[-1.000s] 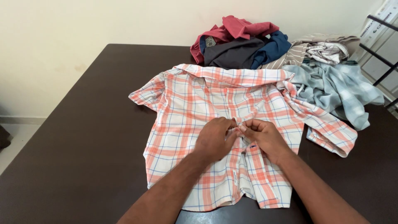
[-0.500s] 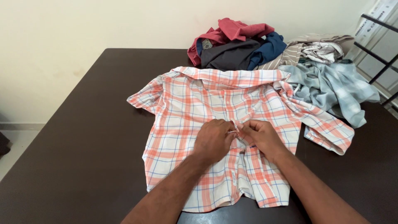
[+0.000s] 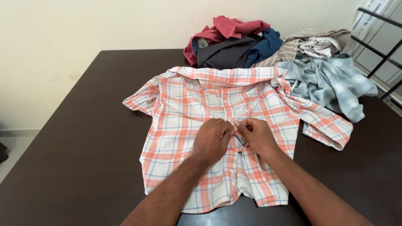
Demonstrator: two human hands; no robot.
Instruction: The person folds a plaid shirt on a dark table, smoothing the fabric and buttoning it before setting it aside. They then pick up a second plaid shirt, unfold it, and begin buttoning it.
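I am pressing my left hand [image 3: 213, 140] and my right hand [image 3: 256, 136] together over the front placket of an orange, white and blue plaid shirt [image 3: 184, 109], roughly at its middle. The fingers of both hands are curling in tight and pinching the fabric where the two front edges are meeting; whether a button is sitting between my fingertips I cannot tell, since my knuckles are hiding it. The shirt is lying flat and face up on a dark brown table [image 3: 75, 138], collar pointing away from me, short sleeves spreading out to either side. Nothing here is serving as a container; the other laundry is simply sitting loose at the far edge of the table: a heap of red, dark grey and navy clothes [image 3: 232, 42] just behind the collar, a striped beige garment [image 3: 314, 42] beside it, and a pale blue crumpled shirt [image 3: 335, 81] touching the plaid shirt's right sleeve.
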